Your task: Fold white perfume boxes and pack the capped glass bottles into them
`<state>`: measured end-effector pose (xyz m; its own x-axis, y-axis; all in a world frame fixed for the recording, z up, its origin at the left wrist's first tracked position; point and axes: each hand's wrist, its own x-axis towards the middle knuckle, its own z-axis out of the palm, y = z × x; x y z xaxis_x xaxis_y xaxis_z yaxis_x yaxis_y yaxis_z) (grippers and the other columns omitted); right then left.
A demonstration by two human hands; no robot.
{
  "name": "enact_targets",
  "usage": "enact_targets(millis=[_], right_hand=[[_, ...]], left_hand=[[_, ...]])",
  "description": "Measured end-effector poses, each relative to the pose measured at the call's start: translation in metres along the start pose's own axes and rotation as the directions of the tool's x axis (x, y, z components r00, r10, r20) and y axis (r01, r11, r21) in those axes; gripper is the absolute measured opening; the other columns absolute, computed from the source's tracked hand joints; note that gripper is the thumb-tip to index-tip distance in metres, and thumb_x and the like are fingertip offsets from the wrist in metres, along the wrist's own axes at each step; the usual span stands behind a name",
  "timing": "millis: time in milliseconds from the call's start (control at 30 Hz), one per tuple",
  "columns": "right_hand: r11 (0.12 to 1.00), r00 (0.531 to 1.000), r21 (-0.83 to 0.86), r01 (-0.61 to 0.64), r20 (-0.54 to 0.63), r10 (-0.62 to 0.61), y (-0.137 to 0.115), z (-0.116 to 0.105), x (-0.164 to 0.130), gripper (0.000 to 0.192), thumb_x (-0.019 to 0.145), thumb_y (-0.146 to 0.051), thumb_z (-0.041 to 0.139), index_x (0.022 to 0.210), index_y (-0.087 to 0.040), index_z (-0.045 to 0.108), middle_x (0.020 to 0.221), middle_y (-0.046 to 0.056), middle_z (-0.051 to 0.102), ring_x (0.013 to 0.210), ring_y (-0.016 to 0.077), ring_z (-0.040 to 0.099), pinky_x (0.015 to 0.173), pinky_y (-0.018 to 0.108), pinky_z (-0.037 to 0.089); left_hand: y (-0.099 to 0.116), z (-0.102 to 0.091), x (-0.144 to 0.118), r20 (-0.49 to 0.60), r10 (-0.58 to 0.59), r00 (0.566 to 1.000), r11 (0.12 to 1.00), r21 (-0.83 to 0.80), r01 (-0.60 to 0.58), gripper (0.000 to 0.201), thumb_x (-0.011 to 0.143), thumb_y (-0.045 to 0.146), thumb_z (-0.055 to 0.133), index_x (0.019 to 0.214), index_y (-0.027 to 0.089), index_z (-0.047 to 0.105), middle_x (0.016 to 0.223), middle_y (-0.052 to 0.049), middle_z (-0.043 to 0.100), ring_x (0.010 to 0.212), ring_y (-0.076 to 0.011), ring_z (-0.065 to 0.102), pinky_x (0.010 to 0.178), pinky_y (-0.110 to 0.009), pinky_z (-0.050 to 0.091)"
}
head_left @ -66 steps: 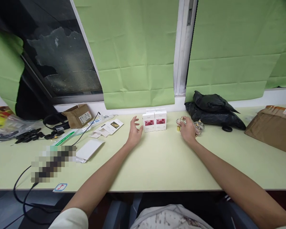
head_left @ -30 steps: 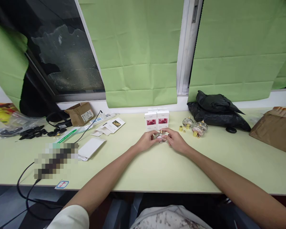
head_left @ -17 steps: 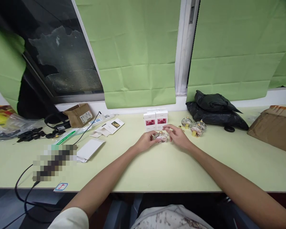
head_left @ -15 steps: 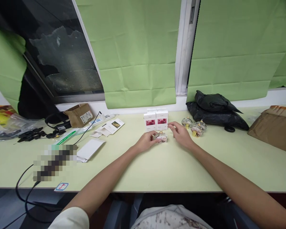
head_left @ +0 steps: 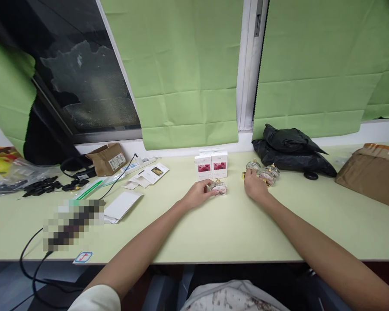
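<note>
My left hand (head_left: 199, 193) is closed on the side of a small rounded glass bottle (head_left: 218, 188) with a gold top and a pinkish pattern, standing on the table in front of white boxes. Over to the right, my right hand (head_left: 255, 185) has its fingers curled around a small gold-coloured piece (head_left: 243, 175), which shows at the fingertips. Just behind that hand stands another glass bottle (head_left: 253, 164). More glass bottles (head_left: 270, 173) with gold parts sit close to its right; my hand partly hides them. The white boxes (head_left: 211, 166) carry red pictures.
Black plastic bags (head_left: 291, 149) and a brown carton (head_left: 372, 175) lie at the right. On the left are flattened white cartons (head_left: 123, 205), an open brown box (head_left: 106, 159), black cables (head_left: 35, 272) and a blurred dark object (head_left: 73, 226). Green curtains (head_left: 188, 73) hang behind.
My right hand has moved right, from beside the white boxes to the bottles, and its fingers have closed on a small gold piece there. My left hand stays on its bottle.
</note>
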<state>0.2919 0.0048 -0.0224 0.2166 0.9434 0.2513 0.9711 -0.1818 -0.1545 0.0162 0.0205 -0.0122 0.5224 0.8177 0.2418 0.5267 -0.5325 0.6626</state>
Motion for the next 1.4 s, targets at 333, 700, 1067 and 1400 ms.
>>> enact_targets(millis=[333, 700, 1067, 1400], right_hand=[[0.999, 0.999, 0.016, 0.052, -0.004, -0.052, 0.002, -0.002, -0.003, 0.030, 0.098, -0.006, 0.043, 0.123, -0.006, 0.059, 0.125, 0.034, 0.064, 0.100, 0.0371, 0.074, 0.083, 0.049, 0.055], [0.279, 0.935, 0.932, 0.230, -0.132, -0.330, -0.031, 0.004, -0.009, 0.036, 0.098, -0.058, 0.056, 0.104, -0.023, 0.060, 0.097, 0.003, 0.066, 0.074, 0.0155, 0.057, 0.063, 0.028, 0.050], [-0.095, 0.953, 0.993, -0.064, 0.032, -0.303, -0.031, 0.011, -0.007, 0.043, 0.072, -0.044, 0.092, 0.101, -0.020, 0.072, 0.103, 0.005, 0.075, 0.099, 0.0184, 0.070, 0.101, 0.040, 0.057], [-0.141, 0.943, 0.985, -0.104, 0.052, -0.328, -0.033, 0.005, -0.013, 0.040, 0.072, -0.048, 0.092, 0.098, -0.022, 0.078, 0.107, 0.005, 0.077, 0.097, 0.0184, 0.069, 0.104, 0.040, 0.055]], left_hand=[[0.002, 0.000, 0.000, -0.002, 0.010, 1.000, 1.000, -0.002, -0.011, 0.047, 0.089, 0.063, 0.069, 0.110, 0.022, 0.070, 0.076, 0.001, 0.063, 0.069, -0.0170, 0.054, 0.065, -0.030, 0.041], [0.003, 0.007, -0.001, -0.075, 0.027, 0.997, 0.997, -0.064, -0.032, 0.038, 0.095, 0.058, 0.063, 0.110, 0.023, 0.065, 0.095, -0.002, 0.073, 0.069, -0.0166, 0.059, 0.066, -0.030, 0.046], [0.003, 0.006, 0.001, -0.161, 0.054, 0.986, 0.984, -0.160, -0.080, 0.037, 0.097, 0.057, 0.060, 0.109, 0.022, 0.063, 0.098, -0.002, 0.073, 0.082, -0.0180, 0.064, 0.076, -0.030, 0.051], [0.013, 0.004, -0.003, -0.132, 0.065, 0.989, 0.973, -0.209, -0.092, 0.040, 0.094, 0.057, 0.066, 0.110, 0.021, 0.068, 0.096, -0.003, 0.075, 0.082, -0.0178, 0.065, 0.074, -0.028, 0.051]])
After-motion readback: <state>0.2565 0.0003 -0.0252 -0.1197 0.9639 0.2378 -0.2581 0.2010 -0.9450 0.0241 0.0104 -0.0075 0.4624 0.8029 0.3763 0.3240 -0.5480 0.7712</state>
